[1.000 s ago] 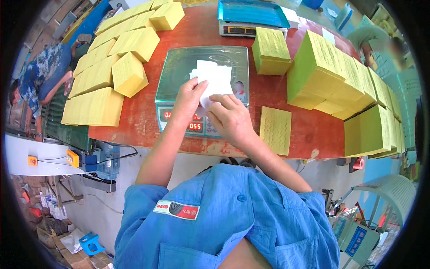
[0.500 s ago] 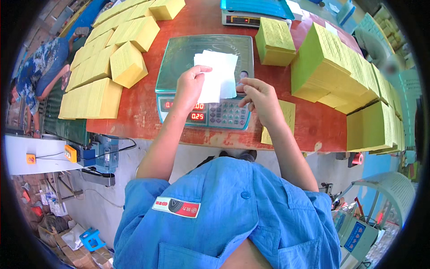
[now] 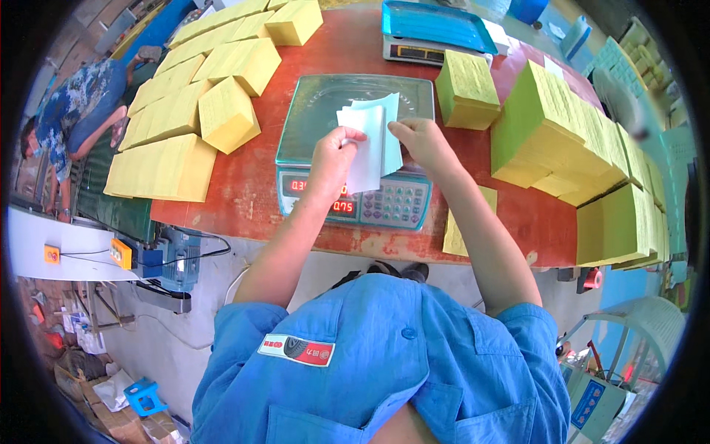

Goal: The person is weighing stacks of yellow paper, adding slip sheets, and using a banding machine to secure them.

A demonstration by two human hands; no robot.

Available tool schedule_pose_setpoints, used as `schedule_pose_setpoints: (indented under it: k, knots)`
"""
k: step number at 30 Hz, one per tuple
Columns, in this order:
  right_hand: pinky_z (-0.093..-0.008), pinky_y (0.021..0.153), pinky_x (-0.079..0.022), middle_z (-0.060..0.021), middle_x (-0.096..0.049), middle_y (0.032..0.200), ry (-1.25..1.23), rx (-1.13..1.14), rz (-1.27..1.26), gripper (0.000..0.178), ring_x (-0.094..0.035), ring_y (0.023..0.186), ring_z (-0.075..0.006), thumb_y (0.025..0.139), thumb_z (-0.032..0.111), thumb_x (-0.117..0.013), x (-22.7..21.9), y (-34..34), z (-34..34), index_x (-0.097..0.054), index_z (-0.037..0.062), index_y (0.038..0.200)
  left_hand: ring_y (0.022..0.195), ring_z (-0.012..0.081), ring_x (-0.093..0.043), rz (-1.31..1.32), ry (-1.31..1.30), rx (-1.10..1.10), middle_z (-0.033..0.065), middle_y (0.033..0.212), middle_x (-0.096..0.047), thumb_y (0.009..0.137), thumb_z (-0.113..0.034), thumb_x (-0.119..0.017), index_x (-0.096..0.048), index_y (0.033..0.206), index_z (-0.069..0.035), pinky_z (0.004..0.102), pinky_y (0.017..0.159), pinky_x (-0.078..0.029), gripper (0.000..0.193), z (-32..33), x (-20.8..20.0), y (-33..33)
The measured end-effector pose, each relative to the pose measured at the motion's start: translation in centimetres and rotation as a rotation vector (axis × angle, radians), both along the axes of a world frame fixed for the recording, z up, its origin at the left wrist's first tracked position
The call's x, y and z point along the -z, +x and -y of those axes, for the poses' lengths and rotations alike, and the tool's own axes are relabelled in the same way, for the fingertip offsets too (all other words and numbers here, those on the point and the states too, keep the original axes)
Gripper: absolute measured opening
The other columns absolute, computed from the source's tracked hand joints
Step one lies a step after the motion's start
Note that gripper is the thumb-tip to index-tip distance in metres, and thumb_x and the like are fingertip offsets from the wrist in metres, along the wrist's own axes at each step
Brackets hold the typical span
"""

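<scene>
My left hand (image 3: 336,157) is closed around a small stack of white and pale bluish paper slips (image 3: 374,152), its thumb lying on top. The slips are slightly fanned and held over a digital weighing scale (image 3: 314,111). At the stack's right edge, my right hand (image 3: 425,142) pinches a slip between thumb and fingers. Below the slips shows the scale's keypad (image 3: 396,203), and its red-lit display (image 3: 297,186) is partly covered by my left hand and wrist. A flat yellow paper piece (image 3: 456,233) lies on the table under my right forearm.
On the red table (image 3: 244,177), yellow paper blocks (image 3: 159,166) stand in rows at left, with taller yellow stacks (image 3: 543,140) at right. Behind, a second scale with a blue tray (image 3: 436,29) stands near a single yellow block (image 3: 467,89). Another person (image 3: 85,103) is at far left.
My right hand has come in from the right and now pinches the slips' edge. The slips are fanned wider, and the display digits differ. The whole view has shifted slightly.
</scene>
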State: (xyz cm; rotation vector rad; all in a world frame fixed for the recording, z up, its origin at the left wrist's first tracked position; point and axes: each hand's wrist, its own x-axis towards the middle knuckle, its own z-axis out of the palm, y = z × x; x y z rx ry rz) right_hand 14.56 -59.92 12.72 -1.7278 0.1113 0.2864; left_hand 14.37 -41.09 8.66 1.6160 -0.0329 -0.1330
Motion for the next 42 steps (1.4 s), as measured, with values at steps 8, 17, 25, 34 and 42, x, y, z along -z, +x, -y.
schedule_pose_setpoints:
  k: [8, 17, 25, 34, 42]
  knots:
    - [-0.0280, 0.066, -0.047, -0.0045, -0.063, 0.087, 0.187, 0.060, -0.022, 0.029, -0.057, 0.075, -0.0128, 0.095, 0.020, -0.057, 1.7, 2.6, -0.6, -0.065, -0.0048, 0.109, 0.088, 0.0080, -0.056, 0.053, -0.086, 0.018, 0.0032, 0.099, -0.061, 0.092, -0.010, -0.062, -0.065, 0.102, -0.004, 0.0240, 0.079, -0.047, 0.012, 0.1, -0.6, 0.0]
    - [-0.0339, 0.077, -0.050, -0.0114, -0.070, 0.096, 0.100, -0.014, 0.364, 0.032, -0.065, 0.085, -0.0230, 0.094, 0.020, -0.056, 3.2, 1.5, -1.3, -0.065, -0.0040, 0.113, 0.085, 0.0088, -0.057, 0.182, 0.129, 0.000, 0.0055, 0.096, -0.061, 0.090, -0.024, -0.069, -0.061, 0.102, -0.002, 0.0259, 0.071, -0.049, 0.026, 1.2, -2.3, 1.7]
    - [-0.0378, 0.077, -0.051, -0.0225, -0.068, 0.093, -0.267, 0.045, 0.481, 0.027, -0.069, 0.086, -0.0335, 0.091, 0.021, -0.058, 0.4, -1.0, -2.6, -0.066, 0.0043, 0.111, 0.074, 0.0096, -0.056, 0.129, 0.029, -0.108, 0.0039, 0.085, -0.059, 0.087, -0.027, -0.073, -0.056, 0.094, -0.005, 0.0272, 0.062, -0.048, 0.029, 1.9, -2.0, 2.1]
    - [-0.0385, 0.078, -0.052, -0.0207, -0.069, 0.094, -0.250, 0.057, 0.458, 0.029, -0.069, 0.087, -0.0325, 0.090, 0.023, -0.060, 0.5, -1.1, -2.8, -0.067, 0.0053, 0.112, 0.070, 0.0074, -0.052, 0.105, -0.078, -0.110, 0.0015, 0.079, -0.055, 0.089, -0.032, -0.071, -0.055, 0.089, -0.007, 0.0253, 0.058, -0.045, 0.030, 1.2, -0.9, 2.6]
    - [-0.0368, 0.078, -0.052, -0.0199, -0.070, 0.092, -0.234, 0.058, 0.461, 0.028, -0.069, 0.087, -0.0313, 0.089, 0.022, -0.060, 0.4, -1.4, -3.0, -0.068, 0.0061, 0.111, 0.069, 0.0081, -0.050, 0.122, 0.022, -0.153, 0.0024, 0.075, -0.054, 0.089, -0.035, -0.068, -0.057, 0.084, -0.004, 0.0264, 0.059, -0.043, 0.033, 1.3, -1.4, 2.4]
